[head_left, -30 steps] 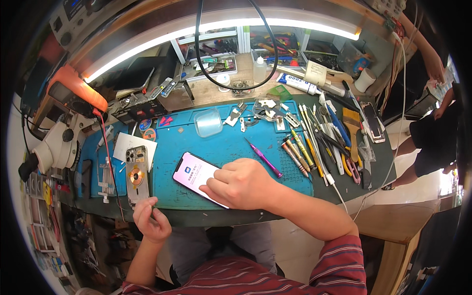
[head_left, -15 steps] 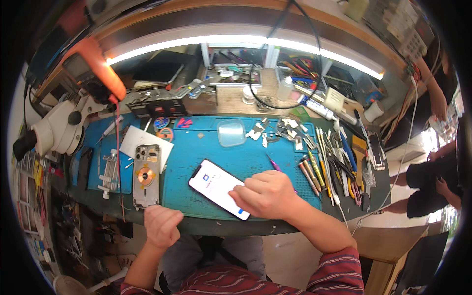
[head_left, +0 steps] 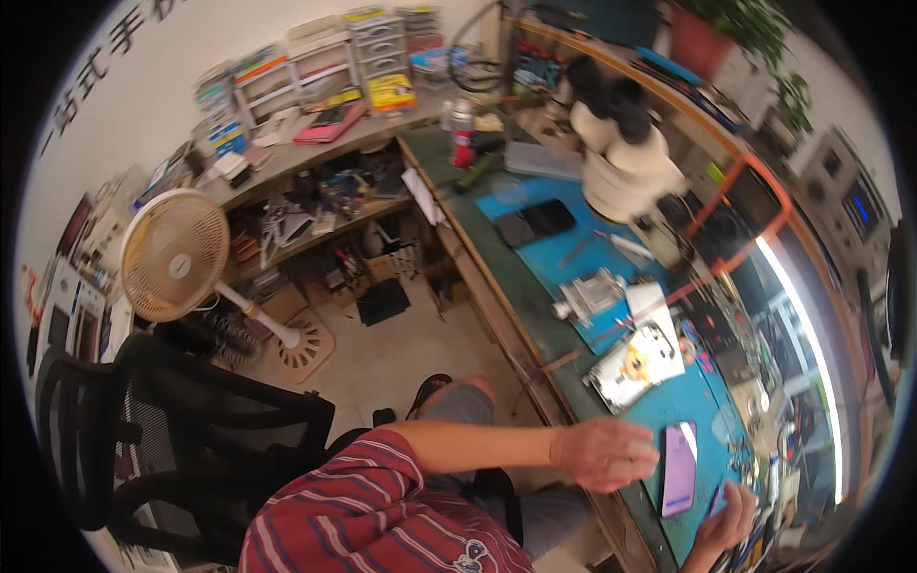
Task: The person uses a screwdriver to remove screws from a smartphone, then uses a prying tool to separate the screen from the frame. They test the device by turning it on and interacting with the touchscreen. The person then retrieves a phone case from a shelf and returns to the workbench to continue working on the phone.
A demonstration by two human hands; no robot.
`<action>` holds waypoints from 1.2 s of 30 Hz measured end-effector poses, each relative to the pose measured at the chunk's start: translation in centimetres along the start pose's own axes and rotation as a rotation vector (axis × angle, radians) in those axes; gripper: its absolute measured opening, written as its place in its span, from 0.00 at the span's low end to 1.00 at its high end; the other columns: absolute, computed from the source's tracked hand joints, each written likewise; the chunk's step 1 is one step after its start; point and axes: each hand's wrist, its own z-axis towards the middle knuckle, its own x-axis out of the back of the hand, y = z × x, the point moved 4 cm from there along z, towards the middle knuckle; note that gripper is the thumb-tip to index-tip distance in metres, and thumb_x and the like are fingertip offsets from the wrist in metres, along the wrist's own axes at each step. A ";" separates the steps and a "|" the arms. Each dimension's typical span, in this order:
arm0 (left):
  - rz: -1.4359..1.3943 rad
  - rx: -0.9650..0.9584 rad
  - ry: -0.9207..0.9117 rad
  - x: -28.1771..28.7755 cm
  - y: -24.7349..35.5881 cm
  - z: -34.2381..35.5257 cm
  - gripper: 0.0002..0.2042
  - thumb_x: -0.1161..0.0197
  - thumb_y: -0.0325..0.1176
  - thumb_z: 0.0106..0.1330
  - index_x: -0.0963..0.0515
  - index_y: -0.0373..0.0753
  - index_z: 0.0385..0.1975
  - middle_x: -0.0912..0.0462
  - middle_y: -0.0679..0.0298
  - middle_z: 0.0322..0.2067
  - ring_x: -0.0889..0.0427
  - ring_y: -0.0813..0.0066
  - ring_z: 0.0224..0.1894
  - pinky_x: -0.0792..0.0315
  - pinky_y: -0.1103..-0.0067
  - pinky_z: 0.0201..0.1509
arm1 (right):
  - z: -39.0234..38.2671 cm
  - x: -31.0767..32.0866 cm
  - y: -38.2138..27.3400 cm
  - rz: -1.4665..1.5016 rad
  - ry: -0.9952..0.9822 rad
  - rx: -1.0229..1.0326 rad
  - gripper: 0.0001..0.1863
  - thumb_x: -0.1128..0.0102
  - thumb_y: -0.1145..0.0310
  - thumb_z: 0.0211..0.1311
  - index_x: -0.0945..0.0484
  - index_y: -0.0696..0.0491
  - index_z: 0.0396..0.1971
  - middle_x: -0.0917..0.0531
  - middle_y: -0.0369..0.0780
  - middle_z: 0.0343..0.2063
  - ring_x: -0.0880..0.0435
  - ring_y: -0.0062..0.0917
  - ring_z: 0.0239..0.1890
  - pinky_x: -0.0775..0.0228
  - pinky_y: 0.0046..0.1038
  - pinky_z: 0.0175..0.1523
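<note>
In the head view: phone [head_left: 679,470] with lit purple screen, lying at lower right of the frame on blue mat [head_left: 690,403]; just left of it, left hand [head_left: 607,456], fingers loosely bent, unclenched; nearer the corner, right hand [head_left: 731,516], fingers curled beside slim purple tool [head_left: 716,498], impossible to say whether gripping; higher up, silver phone body [head_left: 621,374].
</note>
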 end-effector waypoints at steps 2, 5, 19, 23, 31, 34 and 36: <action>-0.129 0.016 0.047 1.6 1.3 -2.6 0.17 0.36 0.25 0.61 0.24 0.38 0.51 0.20 0.53 0.53 0.17 0.52 0.46 0.19 0.70 0.47 | -0.2 1.5 -0.9 0.039 -0.060 -0.078 0.15 0.50 0.83 0.63 0.19 0.59 0.46 0.16 0.47 0.35 0.16 0.41 0.34 0.24 0.37 0.40; -0.176 0.351 -0.104 5.4 1.9 -11.8 0.24 0.36 0.24 0.61 0.29 0.37 0.59 0.25 0.51 0.59 0.18 0.48 0.50 0.19 0.67 0.46 | 0.0 1.3 -7.8 0.196 0.066 -0.032 0.13 0.50 0.83 0.64 0.17 0.65 0.42 0.15 0.49 0.30 0.17 0.35 0.25 0.24 0.32 0.28; 0.656 1.676 -0.757 19.7 -1.5 -33.0 0.37 0.42 0.57 0.68 0.41 0.41 0.71 0.29 0.41 0.62 0.34 0.42 0.69 0.31 0.58 0.67 | 25.8 -14.4 -28.9 0.999 -0.631 0.008 0.21 0.40 0.79 0.57 0.18 0.51 0.52 0.15 0.43 0.34 0.16 0.38 0.30 0.22 0.34 0.35; 0.567 2.078 -0.400 31.9 -0.9 -28.7 0.31 0.42 0.47 0.69 0.39 0.39 0.68 0.24 0.42 0.57 0.24 0.40 0.58 0.25 0.57 0.58 | 35.2 -15.1 -33.2 0.973 -0.784 -0.004 0.19 0.37 0.77 0.57 0.17 0.50 0.51 0.15 0.39 0.32 0.15 0.34 0.29 0.23 0.32 0.32; 0.633 2.258 -0.223 49.0 3.8 -22.5 0.28 0.40 0.37 0.68 0.37 0.40 0.67 0.20 0.43 0.51 0.16 0.45 0.44 0.23 0.57 0.49 | 51.5 -24.0 -46.2 0.967 -0.807 -0.008 0.14 0.37 0.71 0.61 0.19 0.54 0.47 0.16 0.43 0.38 0.17 0.40 0.41 0.23 0.36 0.45; 0.553 2.228 -0.091 51.6 5.5 -19.1 0.29 0.41 0.37 0.69 0.40 0.40 0.69 0.23 0.43 0.55 0.16 0.45 0.45 0.22 0.59 0.49 | 55.1 -34.1 -48.5 0.837 -0.740 -0.082 0.27 0.34 0.65 0.60 0.28 0.56 0.59 0.22 0.48 0.53 0.24 0.47 0.55 0.29 0.42 0.59; 0.494 2.275 -0.064 52.9 6.1 -15.9 0.31 0.40 0.36 0.68 0.41 0.40 0.70 0.23 0.44 0.55 0.16 0.47 0.44 0.22 0.60 0.49 | 58.3 -41.1 -49.5 0.771 -0.513 -0.082 0.39 0.30 0.58 0.57 0.35 0.62 0.64 0.29 0.55 0.59 0.31 0.53 0.60 0.35 0.44 0.64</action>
